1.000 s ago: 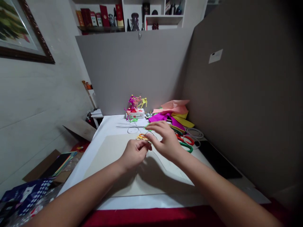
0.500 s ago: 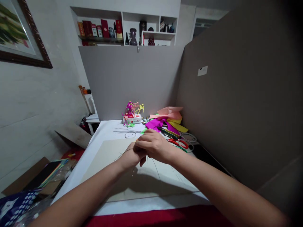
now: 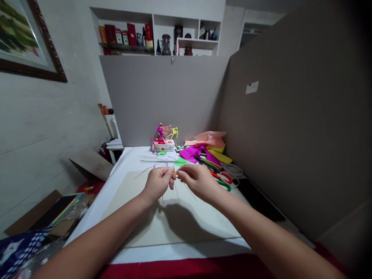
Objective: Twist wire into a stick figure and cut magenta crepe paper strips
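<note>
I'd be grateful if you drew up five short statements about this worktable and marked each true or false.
1. A small orange piece shows between the left hand and right hand. True.
2. The black slab lies left of both hands. False: it lies to their right.
3. Small colourful figures cluster at the red-and-white box. True.
4. The right hand grips the red handles. False: they lie beside it.
5. The hands are above the beige board. True.

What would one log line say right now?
left hand: pinching thin dark wires | right hand: fingertips at small orange piece | beneath: flat beige rectangular board
</note>
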Available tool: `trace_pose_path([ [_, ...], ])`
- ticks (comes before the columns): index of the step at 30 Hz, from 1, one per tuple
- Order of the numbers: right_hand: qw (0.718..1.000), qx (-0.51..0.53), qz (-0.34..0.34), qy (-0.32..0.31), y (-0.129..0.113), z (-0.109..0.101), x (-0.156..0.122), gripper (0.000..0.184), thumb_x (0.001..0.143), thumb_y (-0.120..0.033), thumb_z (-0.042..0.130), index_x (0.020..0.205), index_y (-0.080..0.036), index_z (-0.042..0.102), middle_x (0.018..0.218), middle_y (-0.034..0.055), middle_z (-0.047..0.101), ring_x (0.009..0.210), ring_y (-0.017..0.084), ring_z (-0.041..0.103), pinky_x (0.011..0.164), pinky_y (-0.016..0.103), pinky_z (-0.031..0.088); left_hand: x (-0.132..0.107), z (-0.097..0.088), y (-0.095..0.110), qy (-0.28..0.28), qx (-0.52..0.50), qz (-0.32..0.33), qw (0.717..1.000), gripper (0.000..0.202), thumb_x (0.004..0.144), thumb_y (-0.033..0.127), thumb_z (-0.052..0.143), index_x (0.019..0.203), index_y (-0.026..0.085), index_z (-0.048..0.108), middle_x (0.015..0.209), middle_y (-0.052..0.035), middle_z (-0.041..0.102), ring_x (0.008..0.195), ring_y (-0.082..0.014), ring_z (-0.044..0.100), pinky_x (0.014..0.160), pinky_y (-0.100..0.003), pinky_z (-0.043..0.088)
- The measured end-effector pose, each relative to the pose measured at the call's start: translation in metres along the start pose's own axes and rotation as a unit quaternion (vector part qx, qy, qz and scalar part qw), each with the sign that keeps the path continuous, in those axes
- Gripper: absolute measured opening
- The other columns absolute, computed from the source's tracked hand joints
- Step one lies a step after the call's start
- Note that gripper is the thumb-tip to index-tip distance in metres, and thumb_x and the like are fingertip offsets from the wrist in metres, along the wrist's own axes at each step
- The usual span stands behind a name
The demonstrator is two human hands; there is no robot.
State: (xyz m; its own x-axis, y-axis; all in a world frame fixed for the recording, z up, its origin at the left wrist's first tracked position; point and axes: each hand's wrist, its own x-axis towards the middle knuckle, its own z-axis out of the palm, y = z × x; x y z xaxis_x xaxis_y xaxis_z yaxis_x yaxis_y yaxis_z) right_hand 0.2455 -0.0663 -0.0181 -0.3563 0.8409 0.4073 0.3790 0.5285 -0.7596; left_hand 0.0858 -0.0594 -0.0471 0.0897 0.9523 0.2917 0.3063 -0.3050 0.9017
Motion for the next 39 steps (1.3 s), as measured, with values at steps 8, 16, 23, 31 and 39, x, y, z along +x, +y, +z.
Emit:
trace_pose_path([
  [8, 0.958, 0.233, 0.139, -0.094, 0.031, 0.012, 0.009, 0.008, 0.070, -0.020, 0.060, 0.075, -0.013, 0.062, 0.063, 0.0009, 0.060, 0.054, 0.009, 0.052, 0.050, 0.020, 0.040, 0.000, 0.006, -0.008, -0.025, -0.023, -0.059, 0.998, 0.034, 0.081, 0.037, 0.048, 0.054, 0.017, 0.053, 0.033, 0.0044, 0.047, 0.037, -0.0091, 0.042, 0.052, -0.023, 0.037],
  [16, 0.967, 0.205, 0.118, -0.095, 0.048, 0.010, 0.006, 0.011, 0.072, -0.023, 0.060, 0.071, -0.012, 0.063, 0.062, 0.0006, 0.060, 0.060, 0.011, 0.052, 0.059, 0.022, 0.038, 0.005, 0.011, -0.015, -0.126, -0.086, -0.140, 0.978, 0.041, 0.078, 0.045, 0.051, 0.051, 0.014, 0.055, 0.036, 0.0029, 0.046, 0.033, -0.0070, 0.041, 0.041, -0.020, 0.031],
  [23, 0.979, 0.149, 0.095, -0.104, 0.050, 0.005, 0.000, 0.011, 0.073, -0.022, 0.058, 0.071, -0.012, 0.062, 0.064, 0.0002, 0.057, 0.058, 0.010, 0.047, 0.056, 0.021, 0.035, 0.006, 0.011, -0.004, -0.182, -0.077, -0.183, 0.963, 0.035, 0.079, 0.036, 0.050, 0.054, 0.012, 0.058, 0.038, -0.0019, 0.053, 0.037, -0.0108, 0.051, 0.043, -0.021, 0.037],
  [31, 0.988, 0.066, 0.084, -0.113, 0.049, 0.001, -0.003, 0.006, 0.072, -0.014, 0.056, 0.070, -0.013, 0.061, 0.064, 0.0000, 0.057, 0.059, 0.010, 0.046, 0.057, 0.021, 0.034, 0.005, 0.012, -0.006, -0.209, -0.092, -0.208, 0.951, 0.039, 0.079, 0.035, 0.040, 0.055, 0.012, 0.058, 0.039, -0.0047, 0.056, 0.034, -0.0122, 0.051, 0.040, -0.022, 0.036],
  [39, 0.974, 0.125, 0.081, -0.169, 0.048, -0.001, -0.005, 0.004, 0.075, -0.014, 0.052, 0.073, -0.014, 0.056, 0.066, -0.0010, 0.054, 0.062, 0.010, 0.049, 0.059, 0.020, 0.037, 0.002, 0.011, -0.001, -0.189, -0.027, -0.235, 0.953, 0.029, 0.074, 0.027, 0.039, 0.054, 0.015, 0.056, 0.034, -0.0009, 0.053, 0.031, -0.0092, 0.043, 0.038, -0.020, 0.031],
])
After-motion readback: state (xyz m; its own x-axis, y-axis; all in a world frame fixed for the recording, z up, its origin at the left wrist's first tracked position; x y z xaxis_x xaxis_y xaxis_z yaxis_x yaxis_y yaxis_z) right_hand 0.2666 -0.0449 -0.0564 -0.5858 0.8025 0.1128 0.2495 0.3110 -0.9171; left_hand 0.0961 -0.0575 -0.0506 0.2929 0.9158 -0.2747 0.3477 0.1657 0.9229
